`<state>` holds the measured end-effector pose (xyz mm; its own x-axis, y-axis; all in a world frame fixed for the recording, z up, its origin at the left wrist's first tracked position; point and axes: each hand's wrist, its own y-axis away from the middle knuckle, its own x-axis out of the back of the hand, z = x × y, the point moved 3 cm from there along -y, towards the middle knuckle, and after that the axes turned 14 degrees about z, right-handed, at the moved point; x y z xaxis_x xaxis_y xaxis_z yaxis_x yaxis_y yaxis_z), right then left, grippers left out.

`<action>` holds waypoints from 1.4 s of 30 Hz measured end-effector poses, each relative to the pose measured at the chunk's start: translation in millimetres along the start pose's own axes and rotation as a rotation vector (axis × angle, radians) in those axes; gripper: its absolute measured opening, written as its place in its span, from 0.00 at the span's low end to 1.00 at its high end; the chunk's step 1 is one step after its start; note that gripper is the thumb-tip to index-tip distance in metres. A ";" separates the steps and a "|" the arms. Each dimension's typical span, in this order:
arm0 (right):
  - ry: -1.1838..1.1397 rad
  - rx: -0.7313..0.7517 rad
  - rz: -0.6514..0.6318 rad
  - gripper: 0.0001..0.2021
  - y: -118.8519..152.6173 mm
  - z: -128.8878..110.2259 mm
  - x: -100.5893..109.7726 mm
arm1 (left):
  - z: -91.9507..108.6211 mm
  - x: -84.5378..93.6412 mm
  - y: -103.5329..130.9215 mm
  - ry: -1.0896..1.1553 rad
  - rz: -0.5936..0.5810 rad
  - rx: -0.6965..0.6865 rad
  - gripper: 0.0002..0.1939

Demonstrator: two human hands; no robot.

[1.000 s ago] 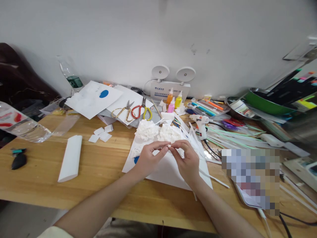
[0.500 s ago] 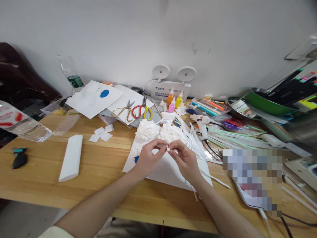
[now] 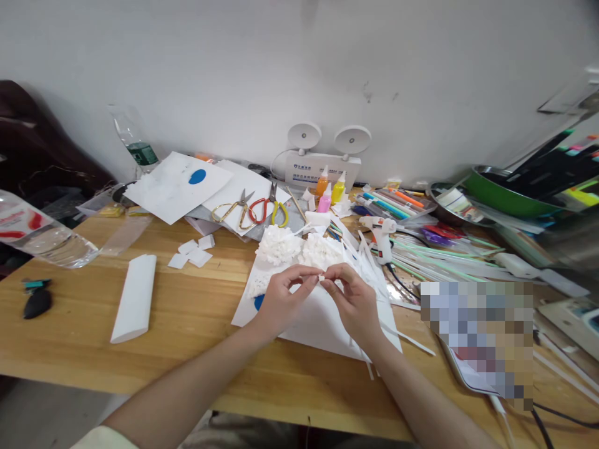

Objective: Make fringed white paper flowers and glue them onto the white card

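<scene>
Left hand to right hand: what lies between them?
A small white piece, between the fingertips of the left hand and right hand, in the head view; too small to identify.

a pale, scuffed wall (image 3: 210,75) rises behind a wooden table (image 3: 201,305); grey floor (image 3: 56,411) below.

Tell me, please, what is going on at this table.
A person's left hand and right hand meet over a white sheet, pinching a small white piece between them; its exact shape is too small to make out. Just beyond the hands are two ruffled white clumps. The glue gun and the gold-handled scissors lie farther back, in neither hand. Some small white squares lie on the wooden table to the left.
</scene>
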<state>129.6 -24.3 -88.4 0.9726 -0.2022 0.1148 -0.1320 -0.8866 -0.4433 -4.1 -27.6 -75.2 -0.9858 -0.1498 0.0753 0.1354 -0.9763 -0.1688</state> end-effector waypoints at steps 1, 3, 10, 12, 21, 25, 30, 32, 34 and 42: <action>0.006 -0.005 0.014 0.02 0.2 0.1 0.5 | -0.3 -0.1 0.0 0.012 0.003 0.008 0.09; 0.013 -0.019 0.039 0.03 0.5 0.8 1.4 | -1.2 -0.4 -0.1 0.034 0.008 0.029 0.09; 0.050 0.015 0.093 0.01 0.7 2.0 3.6 | -2.8 -1.0 1.5 0.045 0.004 0.062 0.09; 0.081 0.049 0.120 0.01 0.2 1.1 4.5 | -2.9 -1.2 1.7 0.036 0.006 0.050 0.09; 0.131 0.108 0.136 0.02 -1.8 -2.1 5.8 | -5.1 -1.7 1.8 -0.005 0.010 0.045 0.09; 0.112 0.126 0.102 0.02 -2.0 -2.5 5.5 | -7.2 -1.9 1.4 -0.002 0.031 0.095 0.10; 0.074 0.082 0.020 0.02 -1.3 -1.7 3.0 | -7.2 -1.0 -0.8 0.015 0.030 0.101 0.09; 0.029 0.043 -0.022 0.02 -0.8 -1.0 1.6 | -6.2 -0.5 -1.6 0.010 0.010 0.092 0.09; -0.019 -0.009 -0.053 0.02 -0.6 0.2 0.9 | -5.2 0.1 -2.3 0.008 0.001 0.076 0.08; -0.153 -0.114 -0.173 0.02 -1.5 1.7 -0.7 | -4.4 0.8 -2.2 -0.024 0.007 0.062 0.07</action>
<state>129.5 -22.1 -89.3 0.9991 0.0145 0.0410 0.0271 -0.9453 -0.3249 -5.6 -24.8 -79.1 -0.9823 -0.1595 0.0984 0.1488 -0.9830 -0.1079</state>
